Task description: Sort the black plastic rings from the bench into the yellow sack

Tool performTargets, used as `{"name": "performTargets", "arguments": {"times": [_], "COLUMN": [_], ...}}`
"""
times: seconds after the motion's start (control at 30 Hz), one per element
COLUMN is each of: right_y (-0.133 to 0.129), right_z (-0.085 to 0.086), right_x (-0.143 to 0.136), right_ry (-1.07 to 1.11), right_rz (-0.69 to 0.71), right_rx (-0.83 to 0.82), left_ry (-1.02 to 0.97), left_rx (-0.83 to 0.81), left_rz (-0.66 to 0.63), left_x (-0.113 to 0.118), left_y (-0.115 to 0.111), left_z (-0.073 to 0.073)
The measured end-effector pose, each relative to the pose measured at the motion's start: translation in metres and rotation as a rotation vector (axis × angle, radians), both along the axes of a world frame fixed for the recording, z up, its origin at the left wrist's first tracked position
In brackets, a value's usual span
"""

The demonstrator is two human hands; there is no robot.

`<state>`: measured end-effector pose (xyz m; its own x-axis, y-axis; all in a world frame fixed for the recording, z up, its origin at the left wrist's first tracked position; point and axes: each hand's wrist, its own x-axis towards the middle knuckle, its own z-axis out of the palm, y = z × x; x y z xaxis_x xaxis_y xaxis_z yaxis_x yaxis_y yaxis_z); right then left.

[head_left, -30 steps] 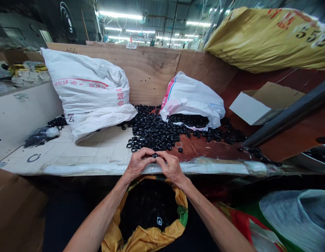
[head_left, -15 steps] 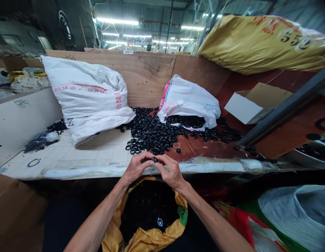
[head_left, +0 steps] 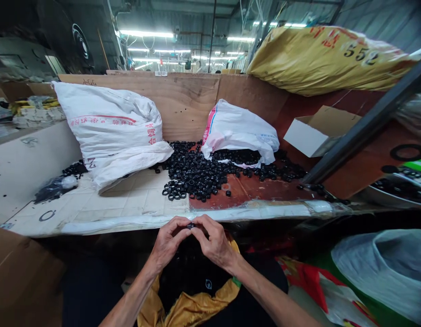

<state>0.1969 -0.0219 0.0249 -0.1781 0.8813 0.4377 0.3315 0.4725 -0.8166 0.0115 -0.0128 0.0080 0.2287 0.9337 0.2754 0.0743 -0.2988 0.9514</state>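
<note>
A small black ring-shaped part is pinched between the fingertips of both hands, just off the bench's front edge. My left hand grips it from one side, thumb and fingers closed. From the other side my right hand grips it the same way. Below them, a yellow woven sack gapes open, its dark inside hard to make out apart from a small pale ring mark. Beyond the hands, a heap of black rings and caps lies across the bench.
Two white woven sacks stand on the bench, the right one spilling black parts. An open carton sits right, behind a slanted metal bar. A large yellow sack rests above. A grey hat shows at lower right.
Both hands have come down and slightly left with the black part, from over the bench edge to just in front of it. The view has shifted a little.
</note>
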Motion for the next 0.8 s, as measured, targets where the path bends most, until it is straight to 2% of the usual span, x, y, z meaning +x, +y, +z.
{"name": "performTargets", "arguments": {"times": [0.07, 0.1, 0.2, 0.27, 0.33, 0.43, 0.47, 0.53, 0.6, 0.67, 0.7, 0.73, 0.8], "right_y": [-0.002, -0.003, -0.004, -0.005, -0.007, -0.011, -0.013, -0.018, -0.023, -0.025, -0.025, -0.022, -0.008], "right_z": [0.001, 0.0, -0.001, -0.001, -0.001, -0.001, -0.002, -0.008, -0.017, -0.024, -0.026, -0.027, -0.024], "right_x": [-0.002, -0.004, -0.007, -0.007, -0.005, -0.003, -0.003, -0.007, -0.012, -0.013, -0.011, -0.007, 0.005], "right_ry": [0.032, 0.058, 0.217, 0.321, 0.322, 0.175, 0.144, 0.18, 0.322, 0.421, 0.401, 0.331, 0.107], "right_rz": [0.02, 0.024, 0.029, 0.07, 0.08, 0.015, 0.005, 0.013, 0.022, 0.044, 0.065, 0.072, -0.003], "right_rx": [0.007, -0.067, -0.425, -0.582, -0.548, -0.25, -0.196, -0.269, -0.49, -0.691, -0.739, -0.727, -0.521], "left_ry": [-0.014, -0.005, 0.081, 0.127, 0.107, 0.027, 0.021, 0.073, 0.174, 0.281, 0.329, 0.376, 0.464], "left_rx": [-0.018, 0.008, 0.193, 0.281, 0.237, 0.049, 0.017, 0.057, 0.198, 0.337, 0.378, 0.388, 0.345], "left_rz": [0.01, 0.025, 0.06, 0.051, 0.062, 0.069, 0.065, 0.063, 0.05, -0.043, -0.122, -0.208, -0.311], "left_x": [-0.001, -0.001, 0.0, 0.002, 0.003, 0.005, 0.005, 0.004, -0.001, -0.008, -0.011, -0.014, -0.016], "left_y": [-0.003, -0.004, -0.005, -0.007, -0.008, -0.01, -0.011, -0.015, -0.019, -0.021, -0.02, -0.016, -0.001], "left_z": [-0.003, -0.005, -0.008, -0.008, -0.007, -0.007, -0.008, -0.014, -0.019, -0.018, -0.015, -0.01, 0.005]}}
